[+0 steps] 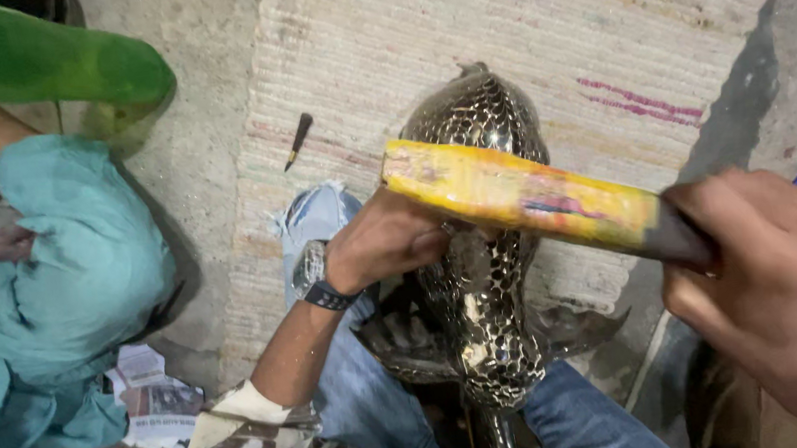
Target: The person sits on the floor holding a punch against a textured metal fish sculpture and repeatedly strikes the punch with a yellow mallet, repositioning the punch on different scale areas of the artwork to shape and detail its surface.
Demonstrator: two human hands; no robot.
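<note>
Woven mat (495, 10) beneath, left hand (386, 245) steadying metal fish (482, 284), right hand (784, 284) apparently gripping yellow-wrapped file (523, 197)

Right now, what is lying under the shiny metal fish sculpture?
Under the shiny metal fish sculpture lie the blue-jeaned knees and a pale ribbed woven mat. The yellow flat bar and left hand cover part of it.

The single head-worn camera looks steeply down from close above the person's lap, facing forward over the knees toward the woven mat (517, 37) and concrete floor (200, 87) beyond.
</note>
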